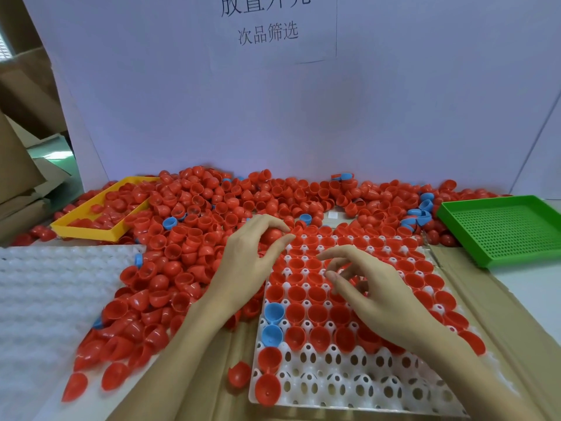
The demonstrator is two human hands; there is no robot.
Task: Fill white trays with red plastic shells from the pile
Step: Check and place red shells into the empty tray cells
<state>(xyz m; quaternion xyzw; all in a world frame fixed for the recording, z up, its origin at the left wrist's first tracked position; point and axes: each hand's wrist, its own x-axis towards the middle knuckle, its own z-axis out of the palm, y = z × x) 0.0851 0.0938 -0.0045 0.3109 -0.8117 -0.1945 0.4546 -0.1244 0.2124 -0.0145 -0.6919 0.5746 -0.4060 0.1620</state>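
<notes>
1. While the right hand is hovering loose-fingered and holding nothing over the white tray, the left hand is gripping a red shell at the tray's far-left corner.
2. The pile is sprawling left and far across the table.

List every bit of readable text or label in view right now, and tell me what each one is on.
"次品筛选": printed on the white backboard behind the pile.
A larger line above it on the same board is cut off by the top edge; it looks like "放置外壳", not certain.
No readable text on the white tray, yellow tray, green tray or shells.
</notes>
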